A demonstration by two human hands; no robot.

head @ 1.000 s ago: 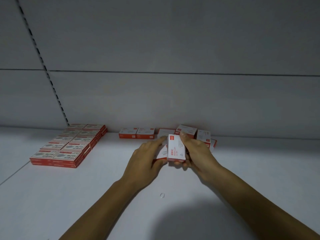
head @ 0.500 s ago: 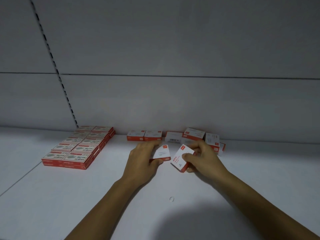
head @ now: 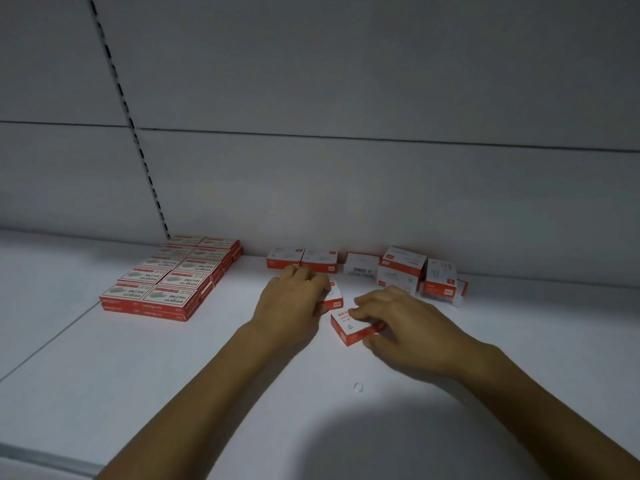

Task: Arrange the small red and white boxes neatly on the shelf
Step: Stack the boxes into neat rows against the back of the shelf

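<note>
head cam, only view i've got. left hand is curled down over the far box, which sits flat on the shelf just in front of the tidy pair lined up against the back wall. right hand pinches the near box between thumb and fingertips; it's skewed, one corner pointing at me, and looks to be on the shelf or just off it, can't tell which.

the messy heap sits to the right along the wall, some boxes lying on top of others, one white side out. the flat block of bigger red packs off to the left looks sorted. there's a tiny ring on the shelf near me.

so i reckon i'm mid-sort: two boxes pulled out, a row of two started. next move as i see it is to square each box up, red edge forward, and slide it in touching the pair, then go back for the heap.
</note>
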